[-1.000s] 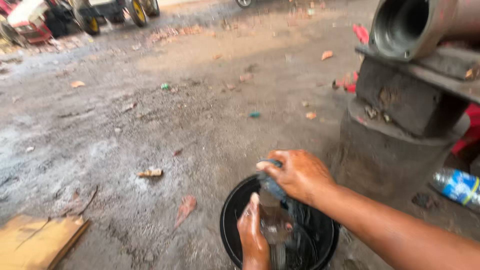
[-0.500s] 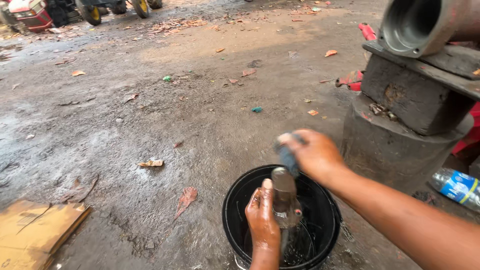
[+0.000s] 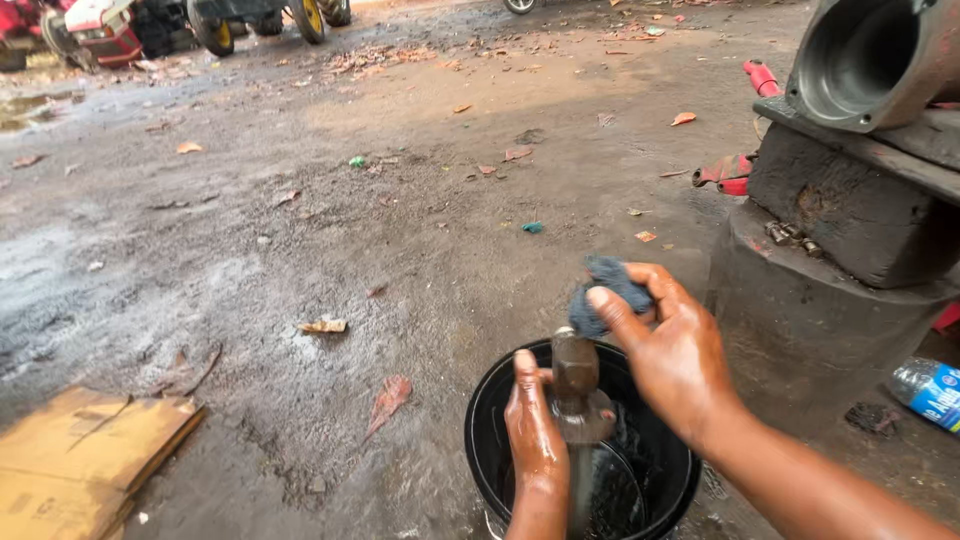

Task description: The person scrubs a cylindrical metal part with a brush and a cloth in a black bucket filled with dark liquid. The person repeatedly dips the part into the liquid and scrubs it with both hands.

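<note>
A black bucket (image 3: 490,470) stands on the dirt ground at the bottom centre, with dark liquid inside. My left hand (image 3: 533,430) grips a wet grey metal shaft (image 3: 577,395) that stands upright out of the bucket. My right hand (image 3: 672,350) holds a dark blue-grey rag (image 3: 607,290) pressed at the top end of the shaft. Both hands look wet and oily.
A dark block stack (image 3: 830,270) with a large metal tube (image 3: 870,60) on top stands right of the bucket. A plastic bottle (image 3: 928,390) lies at the right edge, cardboard (image 3: 80,455) at lower left. Vehicles (image 3: 150,25) are parked far back.
The shaft has been lifted higher out of the bucket by my left hand. My right hand with the rag rose from the bucket rim to the shaft's top end.
</note>
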